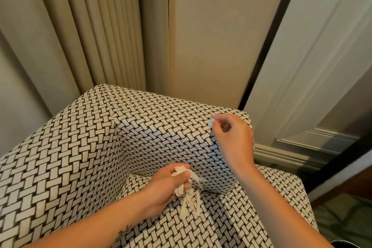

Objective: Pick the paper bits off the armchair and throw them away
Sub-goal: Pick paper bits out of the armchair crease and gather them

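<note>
Grips a bunch of white paper strips (189, 201) in the curled left hand (167, 185), near the woven-pattern armchair (70, 147) seat. Pinches a small shiny bit (211, 122) in the right hand (233, 137) at the backrest's far right top.

Both arms in, sleeves nowhere, bare skin. L forearm (100, 221) comes up from bottom-left, small dark mark on its underside nr the frame edge. L hand (167, 185) sits low & centre, fingers curled tight round a bunch of paper strips (189, 201), ends dangling below the fist. R forearm (271, 207) rises steeper from bottom-right. R hand (234, 137) is higher, back of hand to camera, thumb & forefinger pinching a small shiny bit (211, 122). Hands well apart.
</note>
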The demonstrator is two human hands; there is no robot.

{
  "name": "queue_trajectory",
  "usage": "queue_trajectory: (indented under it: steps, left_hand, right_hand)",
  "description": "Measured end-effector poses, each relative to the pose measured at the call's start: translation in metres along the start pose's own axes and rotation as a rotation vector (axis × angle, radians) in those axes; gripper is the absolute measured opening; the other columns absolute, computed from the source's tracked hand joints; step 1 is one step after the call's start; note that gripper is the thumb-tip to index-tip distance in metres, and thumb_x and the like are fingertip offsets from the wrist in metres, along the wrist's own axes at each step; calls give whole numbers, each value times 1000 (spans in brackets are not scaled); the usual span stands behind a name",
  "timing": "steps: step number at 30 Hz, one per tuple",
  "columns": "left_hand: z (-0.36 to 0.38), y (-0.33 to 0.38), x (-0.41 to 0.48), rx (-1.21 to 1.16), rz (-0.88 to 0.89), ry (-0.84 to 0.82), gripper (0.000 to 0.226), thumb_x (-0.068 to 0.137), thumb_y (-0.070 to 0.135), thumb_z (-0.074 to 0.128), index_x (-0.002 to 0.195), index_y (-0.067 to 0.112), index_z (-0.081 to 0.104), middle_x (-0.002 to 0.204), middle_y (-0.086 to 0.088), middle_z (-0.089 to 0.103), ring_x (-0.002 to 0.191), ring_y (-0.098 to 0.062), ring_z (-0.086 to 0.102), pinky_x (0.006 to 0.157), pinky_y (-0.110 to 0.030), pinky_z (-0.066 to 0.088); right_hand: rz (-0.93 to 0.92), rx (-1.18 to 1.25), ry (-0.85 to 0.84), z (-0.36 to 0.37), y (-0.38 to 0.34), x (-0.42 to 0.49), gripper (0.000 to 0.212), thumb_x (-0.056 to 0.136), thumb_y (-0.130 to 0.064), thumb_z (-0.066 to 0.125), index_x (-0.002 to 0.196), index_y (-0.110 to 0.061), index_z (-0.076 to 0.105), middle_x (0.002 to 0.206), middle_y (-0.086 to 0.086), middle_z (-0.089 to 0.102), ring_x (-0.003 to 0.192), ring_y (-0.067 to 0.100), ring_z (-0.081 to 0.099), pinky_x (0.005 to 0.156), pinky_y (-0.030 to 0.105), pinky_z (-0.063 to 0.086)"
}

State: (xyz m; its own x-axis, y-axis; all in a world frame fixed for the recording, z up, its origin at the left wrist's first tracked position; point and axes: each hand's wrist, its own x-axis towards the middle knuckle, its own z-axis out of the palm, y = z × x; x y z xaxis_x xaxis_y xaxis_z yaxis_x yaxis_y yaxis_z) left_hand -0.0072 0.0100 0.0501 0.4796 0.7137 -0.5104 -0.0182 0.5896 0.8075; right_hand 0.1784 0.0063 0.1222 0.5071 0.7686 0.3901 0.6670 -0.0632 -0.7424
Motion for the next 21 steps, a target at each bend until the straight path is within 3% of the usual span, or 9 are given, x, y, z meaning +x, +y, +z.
queue_trajectory:
  steps: [9, 13, 17, 18, 21]
  left_hand:
    - [3, 1, -4, 54, 2, -9, 21, 99, 10, 62, 118, 14, 71, 105, -12, 76, 77, -15, 66, 64, -26, 54]
    - [3, 1, -4, 70, -1, -13, 20, 99, 16, 62, 117, 13, 70, 99, -10, 73, 75, -14, 66, 67, -27, 53]
    - [2, 0, -1, 127, -7, 17, 21, 99, 28, 62, 117, 18, 69, 102, -9, 72, 78, -12, 67, 96, -35, 52]
    - [1, -1, 1, 129, -15, 26, 22, 99, 30, 62, 117, 18, 68, 100, -10, 71, 74, -12, 66, 97, -37, 51]
    - [-4, -6, 5, 155, -37, 63, 28, 101, 34, 60, 116, 11, 66, 89, -6, 61, 62, -10, 54, 72, -28, 50]
  right_hand:
    - [-71, -78, 32, 6, 8, -5, 15, 97, -31, 62, 109, -33, 72, 101, -18, 62, 101, 8, 56, 90, 37, 52]
    - [-78, -32, 35, 6, 10, -9, 16, 97, -30, 62, 110, -34, 71, 103, -18, 63, 103, 7, 54, 90, 36, 51]
    - [-124, 13, 48, 6, 14, -22, 17, 96, -25, 63, 110, -31, 72, 105, -17, 61, 106, 6, 46, 91, 35, 48]
    - [-145, 10, 52, 5, 15, -26, 17, 96, -24, 64, 111, -30, 72, 105, -17, 60, 106, 6, 45, 92, 33, 46]
    - [-250, -46, 63, 5, 19, -43, 17, 94, -20, 66, 109, -23, 73, 103, -13, 57, 105, 8, 45, 92, 20, 39]
